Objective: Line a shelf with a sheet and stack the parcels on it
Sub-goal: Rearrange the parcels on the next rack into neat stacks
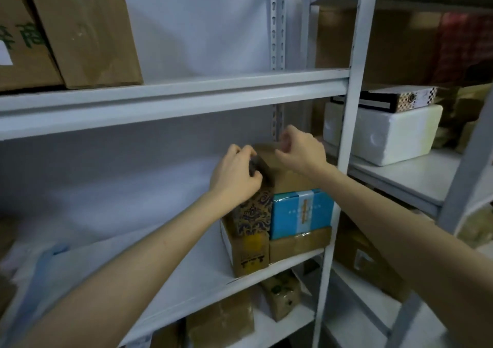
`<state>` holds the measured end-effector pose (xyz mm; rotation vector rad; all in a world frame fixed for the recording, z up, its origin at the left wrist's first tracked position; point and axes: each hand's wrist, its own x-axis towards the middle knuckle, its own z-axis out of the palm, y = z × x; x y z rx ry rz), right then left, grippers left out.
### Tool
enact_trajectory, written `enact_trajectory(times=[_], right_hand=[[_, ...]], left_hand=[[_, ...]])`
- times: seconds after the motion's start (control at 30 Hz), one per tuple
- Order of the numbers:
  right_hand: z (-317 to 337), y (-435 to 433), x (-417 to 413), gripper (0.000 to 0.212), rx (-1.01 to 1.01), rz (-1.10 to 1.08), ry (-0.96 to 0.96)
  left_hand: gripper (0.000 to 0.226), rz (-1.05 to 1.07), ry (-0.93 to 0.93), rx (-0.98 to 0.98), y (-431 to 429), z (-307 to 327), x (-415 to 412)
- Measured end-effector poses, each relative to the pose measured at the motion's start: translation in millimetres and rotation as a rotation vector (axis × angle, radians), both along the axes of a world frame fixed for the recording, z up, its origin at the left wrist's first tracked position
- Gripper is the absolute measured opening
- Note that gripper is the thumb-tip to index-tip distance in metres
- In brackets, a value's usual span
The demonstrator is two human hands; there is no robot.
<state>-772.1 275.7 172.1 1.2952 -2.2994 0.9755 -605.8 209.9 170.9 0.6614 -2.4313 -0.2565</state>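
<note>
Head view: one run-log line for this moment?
phase: stacking | left hand grips patterned box | right hand over brown carton, grip unclear | brown carton sits on blue box, shelf right end

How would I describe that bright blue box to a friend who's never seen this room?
On the grey metal rack, look to the right end of the middle shelf. The blue box sits there in a stack, on a flat brown carton, beside a gold-patterned box. It alone is blue.

two bare forearms [160, 241], bare left hand [234, 177], bare right hand [302, 151], slender wrists [332, 173]
</note>
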Motion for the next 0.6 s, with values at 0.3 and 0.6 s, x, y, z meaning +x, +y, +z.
enact_trajectory(times=[0.3,0.6], right_hand=[[-34.5,16.4,-67.6,0.066,0.34,-0.213,-0.21],[-36.2,3.2,-49.5,0.038,0.131,0.114,-0.042]], left_hand=[[0.062,0.226,-0.25,0.235,-17.3,-44.8,-62.6],[0.084,0.431,-0.253,0.304,-20.0,-66.2,-70.2]])
